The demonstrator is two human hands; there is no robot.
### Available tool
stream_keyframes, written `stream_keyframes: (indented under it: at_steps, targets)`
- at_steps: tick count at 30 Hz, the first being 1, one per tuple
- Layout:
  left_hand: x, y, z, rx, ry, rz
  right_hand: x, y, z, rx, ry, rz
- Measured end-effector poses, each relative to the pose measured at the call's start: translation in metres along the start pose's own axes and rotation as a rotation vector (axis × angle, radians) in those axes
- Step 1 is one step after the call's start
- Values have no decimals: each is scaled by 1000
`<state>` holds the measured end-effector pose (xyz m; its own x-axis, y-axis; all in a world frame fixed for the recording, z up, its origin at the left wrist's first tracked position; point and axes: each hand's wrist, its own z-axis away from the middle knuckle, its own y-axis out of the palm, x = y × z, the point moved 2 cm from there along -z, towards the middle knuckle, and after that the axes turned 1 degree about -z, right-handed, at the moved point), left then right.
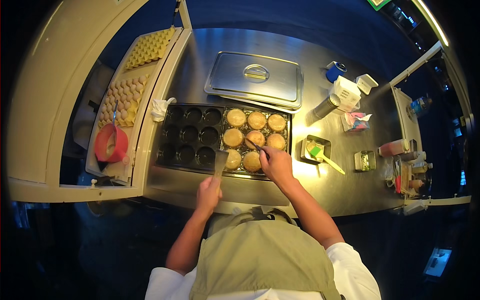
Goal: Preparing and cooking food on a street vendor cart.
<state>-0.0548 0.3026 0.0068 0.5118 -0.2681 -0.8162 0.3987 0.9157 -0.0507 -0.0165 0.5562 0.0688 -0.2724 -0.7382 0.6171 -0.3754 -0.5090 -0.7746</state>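
Observation:
My left hand (208, 193) is closed around the handle of a flat metal scraper (221, 162), whose blade stands over the middle front of the griddle. Several round browned cakes (236, 118) sit in the right half of the black moulded griddle (224, 127). My right hand (276, 164) grips a thin dark tool (255, 144), its tip at the central cake (255, 138). That hand covers the front right corner of the cakes' grid. The left half of the griddle shows dark, round moulds (189, 134) without cakes.
Behind the griddle lies a lidded steel tray (258, 80). To the right are a steel container (305, 150) with a green brush (317, 152), a shaker (327, 106), a tissue pack (356, 122) and bottles (393, 147). Left are eggs (125, 95) and a pink jug (112, 142).

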Motion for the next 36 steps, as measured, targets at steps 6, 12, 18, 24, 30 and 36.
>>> stream_keyframes:
  at_steps: [6,12,18,24,30,36]
  targets:
    - [-24,-14,-44,105,-80,63,17,31,-45,274,-46,248]
    - [-48,12,-70,300,-170,48,-167,61,-95,150,75,-259]
    - [-23,-25,-80,296,-248,102,-70,13,-74,300,647,-645]
    - [-22,-13,-82,298,-279,112,-74,14,-39,136,393,-441]
    - [-20,-14,-83,294,-244,111,-35,16,-18,59,195,-200]
    - [-31,5,-69,-27,416,-825,0,27,-4,52,-1,68]
